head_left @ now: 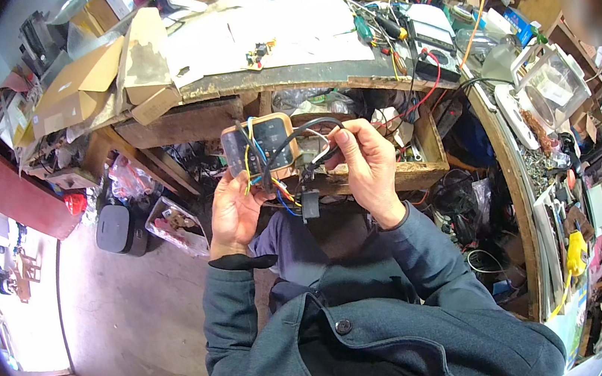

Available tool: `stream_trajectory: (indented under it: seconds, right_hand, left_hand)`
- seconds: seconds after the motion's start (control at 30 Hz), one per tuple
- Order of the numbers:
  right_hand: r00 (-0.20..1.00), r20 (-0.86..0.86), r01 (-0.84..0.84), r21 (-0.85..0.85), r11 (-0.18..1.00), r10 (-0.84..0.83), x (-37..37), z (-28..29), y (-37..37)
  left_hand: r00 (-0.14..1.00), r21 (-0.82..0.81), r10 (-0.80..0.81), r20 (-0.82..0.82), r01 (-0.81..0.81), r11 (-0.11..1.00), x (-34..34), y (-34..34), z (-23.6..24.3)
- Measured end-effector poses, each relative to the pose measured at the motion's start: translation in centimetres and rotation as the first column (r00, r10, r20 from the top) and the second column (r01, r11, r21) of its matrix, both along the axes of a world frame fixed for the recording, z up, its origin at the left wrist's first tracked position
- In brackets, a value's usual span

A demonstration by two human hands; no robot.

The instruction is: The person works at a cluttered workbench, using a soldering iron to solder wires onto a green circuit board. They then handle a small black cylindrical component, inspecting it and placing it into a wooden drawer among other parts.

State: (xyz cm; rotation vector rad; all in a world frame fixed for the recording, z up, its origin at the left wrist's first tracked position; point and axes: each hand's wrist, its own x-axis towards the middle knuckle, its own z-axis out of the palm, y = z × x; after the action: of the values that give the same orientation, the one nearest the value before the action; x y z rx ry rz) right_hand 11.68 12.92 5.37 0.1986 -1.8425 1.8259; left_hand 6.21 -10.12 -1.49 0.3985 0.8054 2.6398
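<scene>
Above my lap, my left hand (233,213) has its fingers closed on an orange-rimmed black case (279,132), gripping its lower left side. Blue, yellow and red wires (283,190) run across the case and hang below it. My right hand (372,168) pinches a black cable (306,127) with a white wire beside it, thumb against the bent fingers, just right of the case. A small black block (310,206) dangles among the wires between my hands. What lies under my left fingers is partly hidden.
Ahead stands a workbench with a worn front edge (287,78), and a small circuit board (260,55) lies on its white paper. Tools and a grey meter (433,27) sit at the right. An open drawer (416,175) juts out below. A black bin (120,229) stands on the left floor.
</scene>
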Motion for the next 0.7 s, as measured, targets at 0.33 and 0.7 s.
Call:
stream_trajectory:
  seconds: [0.33, 0.7]
  right_hand:
    - [0.979, -0.125, -0.183, -0.219, 0.959, 0.158, -0.4, -2.2, -0.6]
    - [0.959, -0.058, -0.281, -0.278, 0.919, 0.276, -0.1, -3.7, 0.8]
  left_hand:
    - [0.995, -0.122, -0.037, 0.088, 0.047, 0.991, 2.7, 2.5, 0.1]
    - [0.992, -0.031, 0.005, 0.126, -0.001, 1.000, 3.8, 3.6, 0.0]
